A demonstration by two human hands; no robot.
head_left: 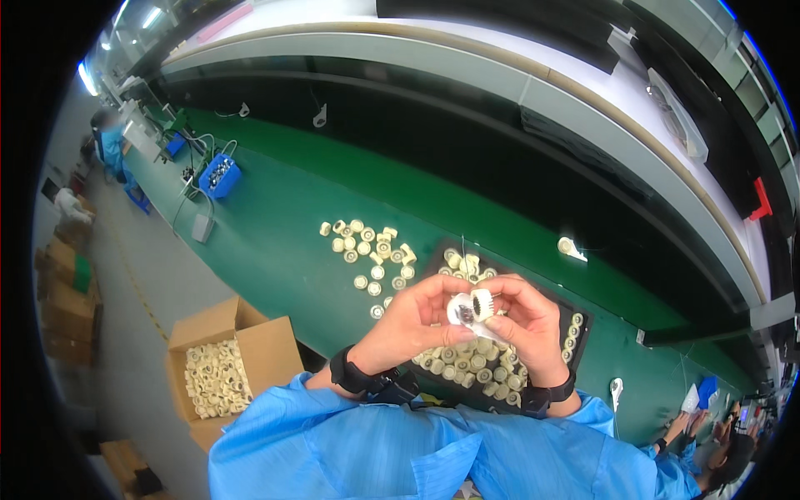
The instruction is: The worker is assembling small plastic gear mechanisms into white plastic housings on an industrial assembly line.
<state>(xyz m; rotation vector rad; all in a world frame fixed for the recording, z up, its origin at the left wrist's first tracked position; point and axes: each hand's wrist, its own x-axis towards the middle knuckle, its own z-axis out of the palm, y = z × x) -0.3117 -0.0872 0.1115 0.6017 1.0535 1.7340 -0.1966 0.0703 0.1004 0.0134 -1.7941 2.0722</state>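
Observation:
My left hand (pixel 414 321) is closed on a white plastic piece (pixel 456 312) with a round head and a narrow handle-like arm. My right hand (pixel 531 323) pinches a cream ribbed wheel (pixel 482 305) with teeth along its edge. The two pieces are held up against each other in front of my chest; whether they are joined I cannot tell. Beneath my hands lies a black tray (pixel 581 348), filled with many cream wheels (pixel 477 364). More loose cream wheels (pixel 364 235) are scattered on the green table to the left of the tray.
An open cardboard box (pixel 275 352) full of cream parts stands at the left table edge. Farther left are a blue bin (pixel 219 176) of small parts and cabled equipment. A white piece (pixel 570 248) lies beyond the tray, another (pixel 616 392) to its right. Co-workers sit at both ends.

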